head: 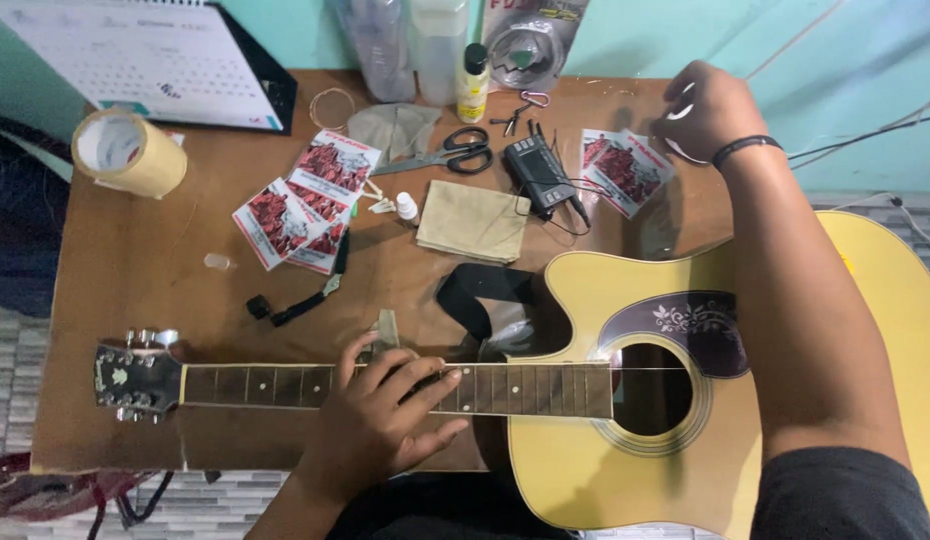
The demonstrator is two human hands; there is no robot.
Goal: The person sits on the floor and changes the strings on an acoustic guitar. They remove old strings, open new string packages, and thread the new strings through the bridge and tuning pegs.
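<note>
Acoustic guitar (585,450) lies flat across near edge of table (135,290), headstock (135,378) left, yellow body right, overhanging near side. Left hand (385,415) spread, fingers pressed on fretboard mid-neck. Right hand (707,108) far right, fingers curled by string packets (625,168); whether it pinches anything, cannot tell.

Risks: body overhang, a lean could tip guitar off; right forearm crossing body could drag it; loose string could whip.

Room: far half crowded with scissors (455,152), tuner (537,170), cloth (473,220), tape roll (127,150). Bare patch far-left of neck.
</note>
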